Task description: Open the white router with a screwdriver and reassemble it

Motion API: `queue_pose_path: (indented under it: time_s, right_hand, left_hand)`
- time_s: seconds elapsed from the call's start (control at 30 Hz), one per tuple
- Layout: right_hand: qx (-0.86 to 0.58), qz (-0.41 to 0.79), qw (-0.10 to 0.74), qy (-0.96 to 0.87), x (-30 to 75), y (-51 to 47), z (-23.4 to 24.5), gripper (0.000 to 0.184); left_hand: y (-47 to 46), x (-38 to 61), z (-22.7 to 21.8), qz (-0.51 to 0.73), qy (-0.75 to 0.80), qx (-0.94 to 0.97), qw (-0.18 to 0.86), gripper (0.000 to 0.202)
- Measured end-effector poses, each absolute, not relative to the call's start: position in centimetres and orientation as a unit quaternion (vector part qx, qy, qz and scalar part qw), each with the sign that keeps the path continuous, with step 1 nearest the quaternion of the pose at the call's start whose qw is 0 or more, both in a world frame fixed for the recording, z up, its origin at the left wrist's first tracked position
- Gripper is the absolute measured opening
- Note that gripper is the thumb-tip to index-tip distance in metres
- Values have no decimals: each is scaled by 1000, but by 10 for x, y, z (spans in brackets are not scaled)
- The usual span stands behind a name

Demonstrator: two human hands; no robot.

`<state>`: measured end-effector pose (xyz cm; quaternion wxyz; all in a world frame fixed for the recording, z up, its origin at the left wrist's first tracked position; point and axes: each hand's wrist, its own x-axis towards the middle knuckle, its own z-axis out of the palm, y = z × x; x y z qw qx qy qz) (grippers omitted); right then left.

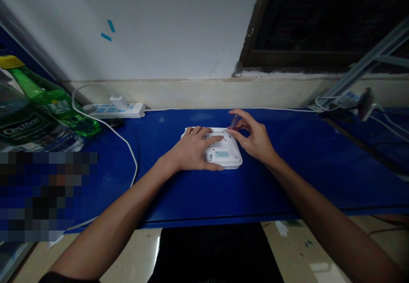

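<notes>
A white, flat, square-cornered plastic device (234, 160) lies on the blue tabletop, its vented side with a pale label facing up. My left hand (191, 148) rests flat across its left part with the fingers spread, covering much of it. At the far right corner of the device, my right hand (254, 138) pinches a short screwdriver (235, 122) with a translucent purplish handle. The screwdriver stands tilted over that corner; its tip is too small to make out clearly.
The blue table (204, 197) runs along a wall. A white power strip (136, 110) with a plugged charger (119, 102) sits at the back left, its white cable (129, 146) looping forward. Bottles (60, 104) stand at far left. A metal frame (361, 65) rises on the right.
</notes>
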<state>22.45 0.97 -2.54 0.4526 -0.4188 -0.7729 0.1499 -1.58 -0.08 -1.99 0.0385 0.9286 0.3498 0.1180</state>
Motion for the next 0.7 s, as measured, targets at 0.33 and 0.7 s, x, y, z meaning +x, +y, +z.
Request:
queue_pose_path:
  time_s: [0.33, 0.7]
  right_hand:
    - [-380, 192, 433, -795, 231, 9, -23, 60]
    - [-418, 173, 428, -783, 231, 7, -22, 53]
  left_hand:
    - [-1, -16, -20, 116, 351, 928, 42, 94]
    - [-1, -16, -20, 113, 353, 928, 43, 95]
